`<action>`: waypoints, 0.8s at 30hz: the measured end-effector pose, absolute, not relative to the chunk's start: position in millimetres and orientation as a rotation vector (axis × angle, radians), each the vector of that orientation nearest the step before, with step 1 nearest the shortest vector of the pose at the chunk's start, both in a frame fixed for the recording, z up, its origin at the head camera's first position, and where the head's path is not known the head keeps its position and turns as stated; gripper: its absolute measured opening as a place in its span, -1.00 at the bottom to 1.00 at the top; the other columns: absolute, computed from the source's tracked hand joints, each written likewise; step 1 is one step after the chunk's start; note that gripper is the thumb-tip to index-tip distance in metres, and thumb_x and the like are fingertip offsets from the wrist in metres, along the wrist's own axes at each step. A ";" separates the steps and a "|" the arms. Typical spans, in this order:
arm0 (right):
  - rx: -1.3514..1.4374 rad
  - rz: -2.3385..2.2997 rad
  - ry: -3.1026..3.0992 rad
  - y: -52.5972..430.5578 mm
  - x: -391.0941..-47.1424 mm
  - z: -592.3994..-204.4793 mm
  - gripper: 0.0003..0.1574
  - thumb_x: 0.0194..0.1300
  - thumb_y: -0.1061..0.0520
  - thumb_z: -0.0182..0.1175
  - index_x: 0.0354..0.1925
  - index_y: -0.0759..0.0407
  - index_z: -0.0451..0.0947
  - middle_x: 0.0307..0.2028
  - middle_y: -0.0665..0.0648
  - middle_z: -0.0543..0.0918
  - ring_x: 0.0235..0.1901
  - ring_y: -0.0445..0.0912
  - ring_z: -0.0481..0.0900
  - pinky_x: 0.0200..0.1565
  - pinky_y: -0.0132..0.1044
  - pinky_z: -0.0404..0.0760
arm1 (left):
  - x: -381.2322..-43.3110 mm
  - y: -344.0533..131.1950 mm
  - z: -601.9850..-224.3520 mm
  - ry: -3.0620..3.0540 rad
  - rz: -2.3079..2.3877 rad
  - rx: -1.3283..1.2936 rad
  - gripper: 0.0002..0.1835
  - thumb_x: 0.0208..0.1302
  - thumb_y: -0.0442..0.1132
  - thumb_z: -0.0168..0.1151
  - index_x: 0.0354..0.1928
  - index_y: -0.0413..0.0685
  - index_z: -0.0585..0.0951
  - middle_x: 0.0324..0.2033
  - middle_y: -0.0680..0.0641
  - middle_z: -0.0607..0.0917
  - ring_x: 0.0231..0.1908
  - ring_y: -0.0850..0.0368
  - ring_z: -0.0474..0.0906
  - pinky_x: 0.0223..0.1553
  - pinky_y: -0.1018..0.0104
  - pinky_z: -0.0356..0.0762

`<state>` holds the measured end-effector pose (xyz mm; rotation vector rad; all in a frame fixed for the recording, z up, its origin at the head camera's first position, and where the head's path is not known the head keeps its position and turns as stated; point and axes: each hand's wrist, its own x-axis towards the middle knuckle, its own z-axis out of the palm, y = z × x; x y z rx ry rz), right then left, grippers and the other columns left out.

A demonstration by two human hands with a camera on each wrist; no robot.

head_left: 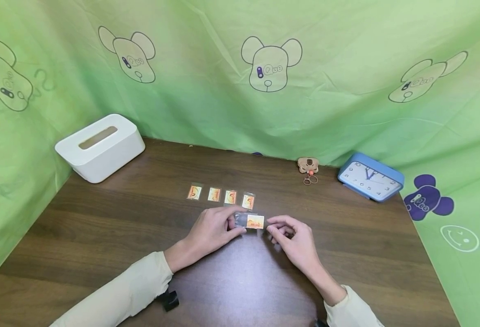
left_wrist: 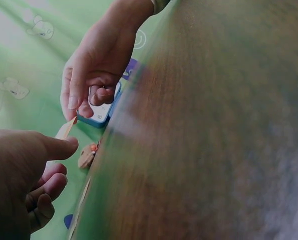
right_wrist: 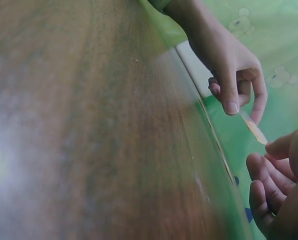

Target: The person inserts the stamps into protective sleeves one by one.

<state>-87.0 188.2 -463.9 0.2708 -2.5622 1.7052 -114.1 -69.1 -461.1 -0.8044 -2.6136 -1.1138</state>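
Note:
My left hand (head_left: 213,227) pinches the left end of a small clear plastic sleeve (head_left: 241,220) between thumb and fingers. A small orange-and-cream stamp (head_left: 255,222) lies in the sleeve's right part. At the right end, the thumb and forefinger of my right hand (head_left: 297,238) pinch the edge, its other fingers loosely bent. The right wrist view shows the stamp (right_wrist: 255,131) nearly edge-on between the left hand (right_wrist: 234,65) and the right hand (right_wrist: 289,185). Just beyond the hands, several similar sleeved stamps (head_left: 214,194) lie in a row on the table.
A white tissue box (head_left: 109,152) stands at the back left of the brown wooden table (head_left: 101,227). A blue clock (head_left: 371,177) stands at the back right, with a brown bear-shaped keychain (head_left: 307,165) to its left. Green printed cloth (head_left: 207,109) hangs behind.

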 end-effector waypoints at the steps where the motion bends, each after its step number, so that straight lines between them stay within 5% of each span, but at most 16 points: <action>1: 0.282 1.694 -2.565 188.3 -86.6 -463.9 -0.86 0.43 0.33 0.48 -0.07 0.20 0.83 -0.38 0.16 0.82 -0.55 -0.12 0.74 -0.47 -0.41 0.64 | -114.1 -69.1 -460.9 -2.614 -1.111 -0.803 -0.53 0.19 -0.19 0.75 0.12 -0.01 0.79 -0.52 0.21 0.63 -0.53 0.47 0.41 -0.38 0.45 0.51; 24: 0.369 1.645 -2.562 184.1 -83.6 -461.0 -0.84 0.44 0.32 0.47 -0.05 0.18 0.85 -0.44 0.11 0.81 -0.57 -0.07 0.73 -0.45 -0.43 0.64 | -113.2 -67.6 -460.3 -2.609 -1.135 -0.837 -0.52 0.20 -0.20 0.75 0.14 -0.04 0.78 -0.52 0.23 0.63 -0.54 0.50 0.39 -0.40 0.49 0.49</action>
